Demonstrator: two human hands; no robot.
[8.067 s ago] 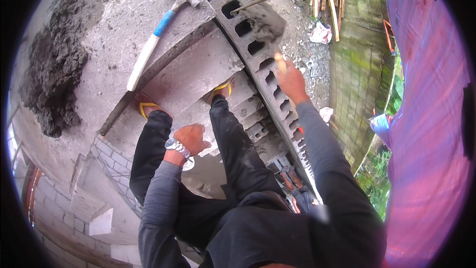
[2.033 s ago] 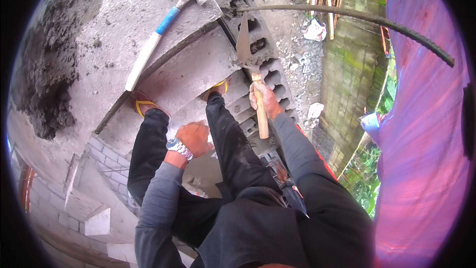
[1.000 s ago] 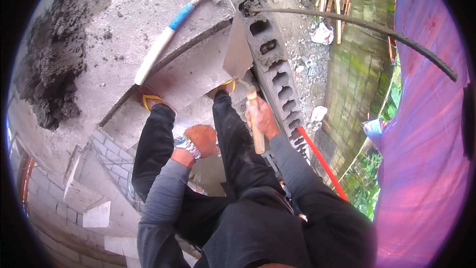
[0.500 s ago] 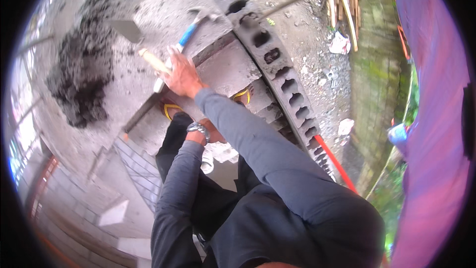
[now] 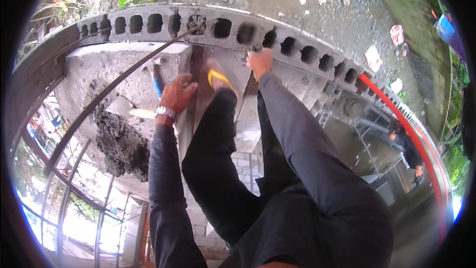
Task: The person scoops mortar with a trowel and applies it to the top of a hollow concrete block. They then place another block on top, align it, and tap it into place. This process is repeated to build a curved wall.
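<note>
My left hand [image 5: 176,92] is over the concrete landing, fingers bent but apart, nothing visibly in them, beside the hammer [image 5: 157,85], which it partly hides. A trowel [image 5: 120,107] with a wooden handle lies by a dark heap of wet mortar [image 5: 124,146], its handle end under my wrist. My right hand [image 5: 260,60] has curled fingers on the near edge of a row of hollow blocks [image 5: 297,52]. My foot in a yellow-strapped sandal [image 5: 218,77] stands on a step between my hands.
A long rusty bar [image 5: 119,77] slants over the landing. Steel bars [image 5: 69,178] stand at left. A red length [image 5: 396,111] runs along the blocks at right. Below, a person in dark clothes [image 5: 409,151] is near scaffolding. Rubble ground lies beyond the blocks.
The view has swung round, putting the blocks across the top. The trowel left my right hand for the landing. My right hand reached onto the blocks; my left hand moved up beside the hammer.
</note>
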